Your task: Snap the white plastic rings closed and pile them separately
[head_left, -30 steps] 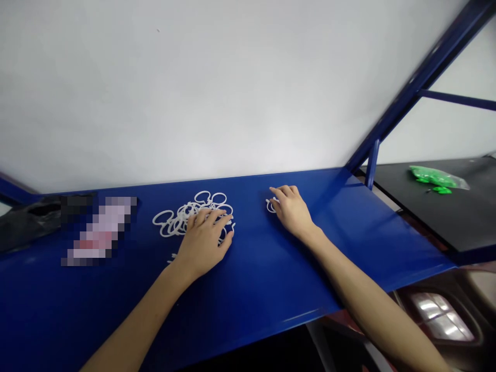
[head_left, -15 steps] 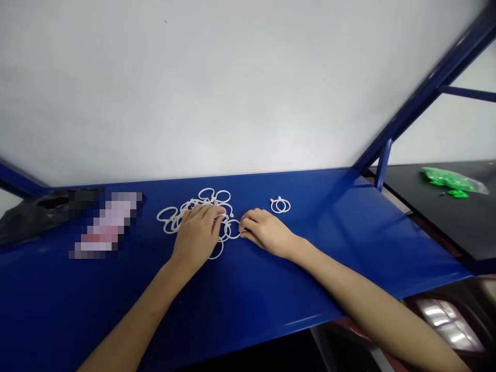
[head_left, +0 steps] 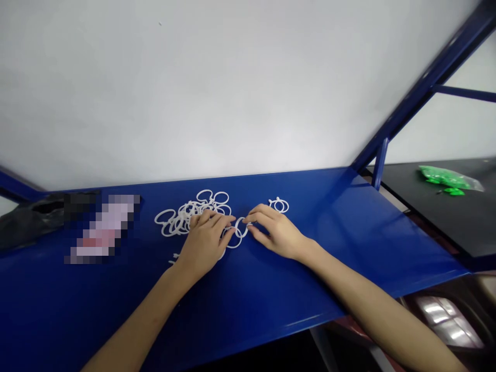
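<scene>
My right hand pinches a white plastic ring between thumb and fingers, holding it tilted on edge. Close beside it, my left hand has its thumb and fingertips closed on another white ring; the two rings overlap in view, and I cannot tell whether they are linked. Under and behind my left hand lies a loose pile of white rings with small knobs, partly covered by the fingers. Beyond my right hand, a pair of overlapping rings rests apart from the pile.
The blue tabletop meets a pale wall. A black plastic bag and a blurred-out pink packet lie at the left. A blue frame rises at the right, before a black table with a green bag.
My right hand has lifted and tilted its ring. My left hand has shifted slightly right and down off the pile, with a ring now at its fingertips.
</scene>
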The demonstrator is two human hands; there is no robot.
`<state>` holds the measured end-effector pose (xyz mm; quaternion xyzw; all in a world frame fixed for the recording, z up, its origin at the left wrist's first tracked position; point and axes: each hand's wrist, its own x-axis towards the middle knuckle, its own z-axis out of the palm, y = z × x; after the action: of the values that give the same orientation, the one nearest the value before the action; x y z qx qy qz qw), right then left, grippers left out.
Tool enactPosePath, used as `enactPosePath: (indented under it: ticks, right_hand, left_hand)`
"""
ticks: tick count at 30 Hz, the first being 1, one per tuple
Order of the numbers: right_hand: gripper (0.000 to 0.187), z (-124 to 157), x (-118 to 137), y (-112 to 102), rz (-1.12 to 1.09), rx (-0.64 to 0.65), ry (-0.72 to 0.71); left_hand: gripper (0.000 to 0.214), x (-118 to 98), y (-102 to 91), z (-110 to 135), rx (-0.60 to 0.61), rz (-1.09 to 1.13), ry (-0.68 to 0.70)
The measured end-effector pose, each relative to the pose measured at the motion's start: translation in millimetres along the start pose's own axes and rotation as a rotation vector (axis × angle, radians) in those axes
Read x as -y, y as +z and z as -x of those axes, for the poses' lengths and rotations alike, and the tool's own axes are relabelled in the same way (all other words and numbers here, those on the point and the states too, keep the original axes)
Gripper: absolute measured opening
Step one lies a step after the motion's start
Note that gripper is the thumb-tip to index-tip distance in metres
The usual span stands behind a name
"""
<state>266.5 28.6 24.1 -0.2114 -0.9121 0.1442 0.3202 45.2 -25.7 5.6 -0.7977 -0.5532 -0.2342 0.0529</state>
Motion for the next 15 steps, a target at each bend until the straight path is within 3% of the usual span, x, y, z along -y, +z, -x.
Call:
enactPosePath:
  ticks: [9, 15]
  right_hand:
    - [0.015, -1.7, 6.2, 3.2, -0.032, -0.227, 0.043]
    - [0.014, -0.9, 3.1, 5.2, -0.066, -0.124, 0.048]
  left_hand:
    - [0.016, -2.5, -4.9, -3.2, -0.074, -0.003, 0.018]
    - [0.020, -0.7, -10.2, -3.9, -0.209, -0.051, -0.089]
